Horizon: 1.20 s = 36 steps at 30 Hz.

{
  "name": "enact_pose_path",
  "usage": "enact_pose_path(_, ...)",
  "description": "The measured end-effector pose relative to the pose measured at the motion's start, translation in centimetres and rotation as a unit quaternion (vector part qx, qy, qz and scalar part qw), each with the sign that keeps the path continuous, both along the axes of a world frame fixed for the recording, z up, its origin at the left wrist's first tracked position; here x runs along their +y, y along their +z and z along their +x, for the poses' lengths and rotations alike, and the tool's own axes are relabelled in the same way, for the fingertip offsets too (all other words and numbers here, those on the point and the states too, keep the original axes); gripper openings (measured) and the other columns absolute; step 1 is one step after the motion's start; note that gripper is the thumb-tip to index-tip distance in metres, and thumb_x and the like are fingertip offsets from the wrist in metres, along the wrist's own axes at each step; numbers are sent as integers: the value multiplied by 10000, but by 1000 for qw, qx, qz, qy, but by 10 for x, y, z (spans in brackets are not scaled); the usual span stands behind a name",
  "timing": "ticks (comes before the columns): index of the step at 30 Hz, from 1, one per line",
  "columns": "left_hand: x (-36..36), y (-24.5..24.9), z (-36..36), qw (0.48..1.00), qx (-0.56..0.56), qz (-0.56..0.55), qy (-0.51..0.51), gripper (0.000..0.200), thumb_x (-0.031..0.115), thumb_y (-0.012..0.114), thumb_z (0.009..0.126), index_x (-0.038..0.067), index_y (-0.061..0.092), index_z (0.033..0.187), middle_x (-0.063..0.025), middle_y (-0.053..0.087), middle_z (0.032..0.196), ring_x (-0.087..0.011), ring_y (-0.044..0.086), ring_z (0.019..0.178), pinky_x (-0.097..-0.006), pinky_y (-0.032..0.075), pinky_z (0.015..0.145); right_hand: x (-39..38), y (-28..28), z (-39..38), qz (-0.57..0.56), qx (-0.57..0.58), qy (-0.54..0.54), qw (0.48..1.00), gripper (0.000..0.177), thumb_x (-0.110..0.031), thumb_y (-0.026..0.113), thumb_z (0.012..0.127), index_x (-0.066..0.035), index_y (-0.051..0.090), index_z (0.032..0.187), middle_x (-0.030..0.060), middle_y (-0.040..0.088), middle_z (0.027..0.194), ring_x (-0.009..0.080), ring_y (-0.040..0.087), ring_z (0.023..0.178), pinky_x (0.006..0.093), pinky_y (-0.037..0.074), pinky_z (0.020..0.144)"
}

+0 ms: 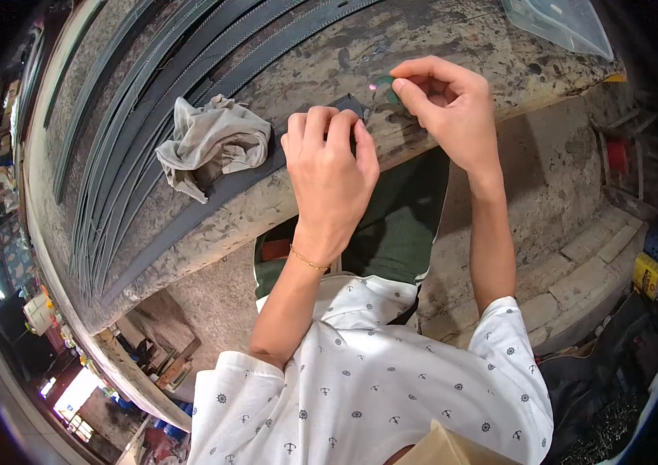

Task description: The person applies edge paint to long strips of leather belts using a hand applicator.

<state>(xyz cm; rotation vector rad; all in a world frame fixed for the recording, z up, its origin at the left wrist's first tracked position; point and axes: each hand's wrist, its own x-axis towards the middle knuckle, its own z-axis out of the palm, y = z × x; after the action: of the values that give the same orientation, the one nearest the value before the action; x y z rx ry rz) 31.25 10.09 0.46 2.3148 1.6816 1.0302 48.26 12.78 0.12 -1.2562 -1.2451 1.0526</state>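
1. Two bare hands work at the near edge of a worn, stained workbench [422,39], close together but not touching.
2. The left hand [330,167] is closed, fingers curled down onto the end of a dark strap [243,180], pinning it flat against the bench top.
3. That strap runs away to the person's left, passing under a crumpled grey rag [208,143]. Its cut end pokes out just past the left fingertips, near the bench edge.
4. The right hand [449,105] is closed in a pinch, thumb and forefinger gripping a small green piece [389,87] just beside the strap end. What the piece is, I cannot tell from where I stand; a pinkish spot shows next to it.
5. Beyond the rag, a spread of long belts [150,85] lies in curved rows, and a clear plastic bag [561,23] sits at the far right corner.
6. To my eye, the work wants a firm, even press from the left hand close to the tip, so that the strap end cannot lift or twist.
7. I would judge that the right-hand pinch should stay light and low on the piece, leaving its working end clear and the tip of the strap in plain sight.
8. The rag overlaps the strap, so any tug along the strap could drag it.
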Motion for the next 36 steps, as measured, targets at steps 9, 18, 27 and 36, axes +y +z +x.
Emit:
enact_pose_path(9, -3, -10, -8, 999, -40, -8, -26, 162, 39, 745, 793, 25, 654, 927, -109, 602, 937, -311, 557, 897, -428, 438, 777, 0, -2, 0, 8, -46, 12, 999, 107, -53, 726, 883, 12, 745, 965, 18, 712, 767, 40, 618, 680, 220, 508, 613)
enact_pose_path(18, -3, -2, 10, 999, -11, 9, 44, 118, 39, 766, 789, 16, 694, 880, -112, 642, 900, -309, 589, 846, -417, 486, 740, 1, 3, 0, -14, -3, 1, 1000, 110, -31, 714, 887, 22, 744, 979, -3, 706, 796, 31, 603, 705, 203, 485, 610)
enact_pose_path(27, -3, -5, 1, 1000, -18, 20, 15, 111, -3, 734, 787, 11, 679, 883, -114, 631, 899, -315, 587, 842, -419, 485, 740, -1, -2, -4, 8, -31, 13, 999, 85, -34, 720, 873, 4, 745, 945, 18, 708, 777, 27, 592, 652, 214, 484, 579)
enact_pose_path(36, -4, -15, -3, 1000, -18, 20, -4, 184, 13, 744, 790, 35, 646, 944, -100, 603, 940, -303, 558, 886, -425, 441, 761, -3, 5, -3, 72, -117, 63, 989, 100, -40, 740, 832, 15, 735, 915, 70, 685, 737, 109, 613, 584, 262, 490, 553)
